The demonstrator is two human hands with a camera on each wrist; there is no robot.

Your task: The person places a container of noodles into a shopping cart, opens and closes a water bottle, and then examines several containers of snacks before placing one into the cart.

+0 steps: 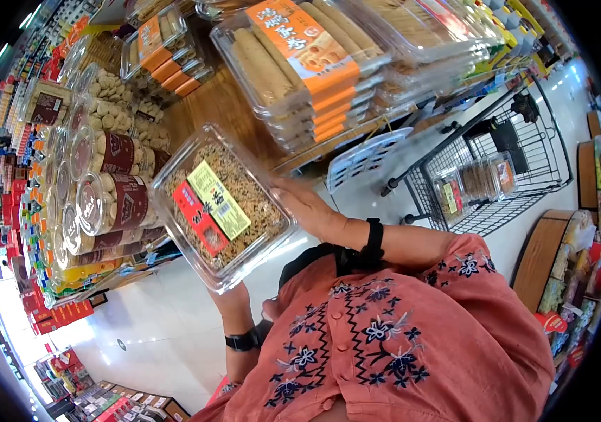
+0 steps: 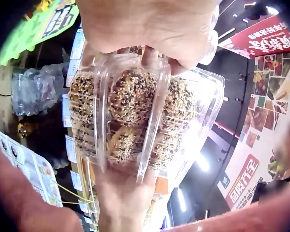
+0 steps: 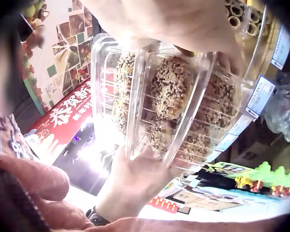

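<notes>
A clear box (image 1: 224, 205) is being held in mid-air, tilted, in front of the person's red shirt (image 1: 385, 344), with a red-and-yellow label shown on its lid. Through the plastic, sesame-coated snacks (image 2: 133, 96) can be seen, packed side by side. And it's gripped from both ends: one end is clasped by the left hand (image 1: 233, 299), its fingers mostly hidden by the box in the head view, while the opposite side is clamped in the right hand (image 1: 311, 207). A black band (image 1: 243, 341) is worn on the left wrist, a black strap (image 1: 373, 239) on the right.

Just beyond, the wooden counter (image 1: 205, 119) is loaded with stacked packs of rolls (image 1: 297, 63), banded in orange. To the left, tubs (image 1: 114, 204) with brown labels are piled high. Over on the right, a wire cart (image 1: 508, 144) is parked on the pale floor (image 1: 145, 309), clear packs (image 1: 475, 181) laid inside.
</notes>
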